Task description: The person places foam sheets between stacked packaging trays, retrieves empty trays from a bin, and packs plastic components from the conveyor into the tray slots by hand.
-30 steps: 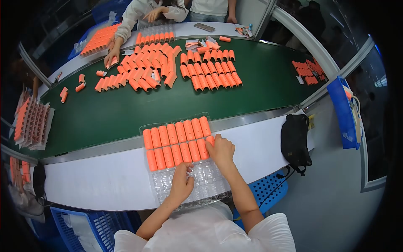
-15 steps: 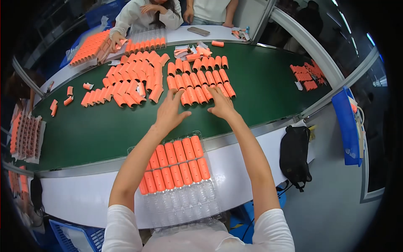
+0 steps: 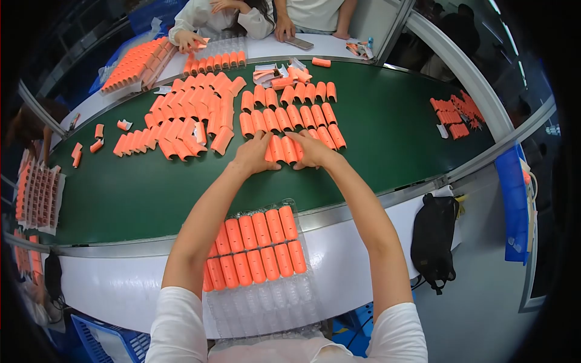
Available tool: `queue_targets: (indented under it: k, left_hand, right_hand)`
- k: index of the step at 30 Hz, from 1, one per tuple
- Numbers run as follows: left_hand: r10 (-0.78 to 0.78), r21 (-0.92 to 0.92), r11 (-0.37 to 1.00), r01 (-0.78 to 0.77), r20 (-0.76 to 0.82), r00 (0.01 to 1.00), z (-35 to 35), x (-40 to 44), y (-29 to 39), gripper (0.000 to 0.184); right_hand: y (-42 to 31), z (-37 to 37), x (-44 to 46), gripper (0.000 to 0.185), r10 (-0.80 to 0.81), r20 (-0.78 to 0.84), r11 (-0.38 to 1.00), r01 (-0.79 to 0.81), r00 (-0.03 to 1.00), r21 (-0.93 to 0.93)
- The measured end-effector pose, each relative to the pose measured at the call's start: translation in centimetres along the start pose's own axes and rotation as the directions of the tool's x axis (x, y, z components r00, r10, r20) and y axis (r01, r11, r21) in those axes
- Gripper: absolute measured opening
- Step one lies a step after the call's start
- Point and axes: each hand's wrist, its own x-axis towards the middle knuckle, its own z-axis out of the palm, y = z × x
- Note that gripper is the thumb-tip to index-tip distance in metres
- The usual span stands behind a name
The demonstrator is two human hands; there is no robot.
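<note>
My left hand [image 3: 254, 154] and my right hand [image 3: 310, 150] press from either side on a short row of orange curved shells [image 3: 282, 149] on the green surface. The fingers curl around the row's outer ends, with both thumbs at its near side. Behind my hands stand further rows of the same orange shells [image 3: 283, 119]. Closer to me, a clear plastic tray [image 3: 263, 305] lies on the white table edge. Its far two rows hold orange shells [image 3: 260, 265]; the near slots show bare plastic. My left forearm hides part of its left side.
A heap of orange shells [image 3: 196, 103] lies left of the rows on the green table [image 3: 375, 121]. Across it, a person's hand [image 3: 189, 41] holds a shell above another tray. A phone [image 3: 299, 43], black bag [image 3: 434, 242] and blue bin [image 3: 513, 206] are also around.
My hands have closed in on the ends of a few front-row shells, and that group now sits nearer me than the rest of its row. The person opposite has lifted a hand holding a shell.
</note>
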Motion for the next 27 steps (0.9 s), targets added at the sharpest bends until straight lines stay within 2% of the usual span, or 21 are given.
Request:
queue_targets:
  k: [2,6,8,10,11,13,16,18,20,22,24,27]
  left_hand:
    - [0.009,-0.011,1.000,-0.009,0.001,1.000,-0.1,0.1,0.0,0.100]
    - [0.063,-0.008,0.998,-0.063,-0.045,0.997,-0.1,-1.0,-0.4,0.097]
    - [0.043,-0.054,0.997,-0.049,-0.108,0.993,-1.8,-3.4,0.0,0.095]
    - [0.045,-0.105,0.992,-0.073,-0.248,0.968,-4.3,-7.9,0.5,0.092]
    - [0.084,-0.081,0.990,-0.117,-0.334,0.939,-5.1,-10.7,0.2,0.089]
    - [-0.034,-0.200,0.980,-0.021,-0.268,0.963,-9.2,-18.2,2.3,0.080]
    - [-0.064,-0.218,0.976,0.026,-0.169,0.984,-10.3,-28.8,4.5,0.080]
    - [-0.085,-0.222,0.972,0.072,-0.051,0.995,-9.6,-34.4,6.7,0.081]
    - [-0.105,-0.231,0.966,0.113,0.044,0.993,-8.2,-37.7,8.3,0.081]
    - [-0.127,-0.212,0.966,0.147,0.106,0.986,-6.6,-39.1,8.9,0.083]
    - [-0.138,-0.215,0.964,0.155,0.091,0.986,-5.0,-39.1,8.9,0.086]
    - [-0.162,-0.264,0.950,0.167,0.041,0.986,-4.0,-39.3,8.9,0.089]
  right_hand:
    - [1.9,1.6,1.3,0.103,-0.168,-0.114,0.986,0.167,0.979,-0.013]
    - [0.9,2.1,-0.3,0.101,-0.195,-0.196,0.979,0.202,0.961,0.015]
    - [-0.7,2.4,-2.9,0.099,-0.213,-0.331,0.967,0.248,0.919,0.065]
    - [-2.4,2.7,-6.7,0.092,-0.268,-0.476,0.928,0.358,0.838,0.107]
    - [-2.8,3.2,-9.0,0.089,-0.340,-0.579,0.901,0.433,0.741,0.025]
    - [-6.0,3.5,-15.7,0.083,-0.243,-0.539,0.897,0.398,0.806,0.191]
    - [-8.1,7.8,-23.5,0.081,-0.305,-0.440,0.886,0.421,0.844,0.194]
    - [-9.9,10.9,-27.9,0.082,-0.282,-0.221,0.914,0.331,0.934,0.236]
    - [-11.3,14.4,-30.1,0.084,-0.336,-0.080,0.907,0.345,0.939,0.242]
    - [-12.3,17.2,-30.3,0.084,-0.341,-0.009,0.913,0.333,0.940,0.234]
    - [-13.2,19.1,-29.7,0.085,-0.293,0.007,0.939,0.287,0.956,0.189]
    - [-13.4,19.9,-29.4,0.085,-0.251,-0.075,0.951,0.260,0.965,0.166]
